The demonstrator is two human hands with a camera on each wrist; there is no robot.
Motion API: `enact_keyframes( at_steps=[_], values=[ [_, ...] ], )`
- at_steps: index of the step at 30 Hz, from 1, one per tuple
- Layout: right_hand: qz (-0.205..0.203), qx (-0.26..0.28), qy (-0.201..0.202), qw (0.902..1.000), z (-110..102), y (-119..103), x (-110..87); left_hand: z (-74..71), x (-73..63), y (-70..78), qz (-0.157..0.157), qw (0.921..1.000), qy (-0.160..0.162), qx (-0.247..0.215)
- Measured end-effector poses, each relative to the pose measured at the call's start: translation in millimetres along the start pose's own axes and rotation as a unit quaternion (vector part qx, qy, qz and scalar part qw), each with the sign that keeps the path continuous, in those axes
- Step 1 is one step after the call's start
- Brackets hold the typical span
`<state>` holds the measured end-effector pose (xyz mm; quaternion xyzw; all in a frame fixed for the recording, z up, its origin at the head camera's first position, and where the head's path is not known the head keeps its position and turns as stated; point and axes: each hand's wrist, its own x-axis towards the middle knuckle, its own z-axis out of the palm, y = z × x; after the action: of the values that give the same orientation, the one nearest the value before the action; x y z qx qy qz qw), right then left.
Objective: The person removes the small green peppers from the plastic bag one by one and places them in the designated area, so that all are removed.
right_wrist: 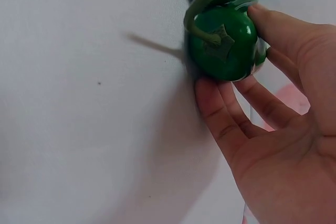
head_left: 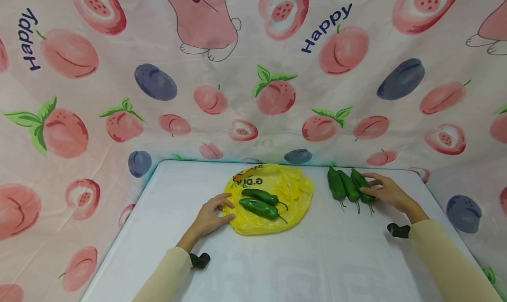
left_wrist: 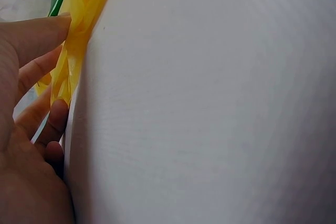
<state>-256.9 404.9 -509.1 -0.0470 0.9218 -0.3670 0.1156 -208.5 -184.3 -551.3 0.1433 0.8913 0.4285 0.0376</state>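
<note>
A crumpled yellow plastic bag [head_left: 293, 178] lies flat on the white table, and two green peppers [head_left: 259, 208] rest on it side by side. At the bag's left edge my left hand [head_left: 211, 214] holds the plastic between thumb and curved fingers; in the left wrist view the plastic [left_wrist: 79, 40] bunches there. Farther right, three more green peppers lie in a row, stems toward me. My right hand [head_left: 390, 192] grips the rightmost pepper [head_left: 365, 189]. In the right wrist view its thumb and fingers lie around that pepper [right_wrist: 223, 51], partly hiding it.
The white table [head_left: 277, 267] ends at a fruit-printed cloth [head_left: 245, 99] that rises at the back and sides. The left pepper [head_left: 336, 183] and middle pepper [head_left: 349, 186] of the row lie close against the gripped one. A black wrist device [head_left: 200, 260] sits by each sleeve.
</note>
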Motion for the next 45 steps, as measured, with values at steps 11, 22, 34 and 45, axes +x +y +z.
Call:
enact_keyframes(
  at_steps=[11,22,34,45],
  values=[
    [-0.003,-0.001,0.0,1.0,3,5,2.2,0.5,0.5,-0.2,-0.002,1.0,0.003,-0.003],
    [0.001,0.001,-0.004,1.0,-1,6,1.1,0.8,0.9,0.0,0.0,1.0,0.003,0.001],
    [-0.009,-0.022,-0.029,0.9993,-4,2,-0.1,2.4,0.7,-2.4,-0.009,1.0,0.002,0.003],
    [-0.014,-0.064,-0.055,0.9963,-13,-12,-7.2,1.1,0.7,-2.1,0.003,1.0,0.005,-0.005]
  ],
)
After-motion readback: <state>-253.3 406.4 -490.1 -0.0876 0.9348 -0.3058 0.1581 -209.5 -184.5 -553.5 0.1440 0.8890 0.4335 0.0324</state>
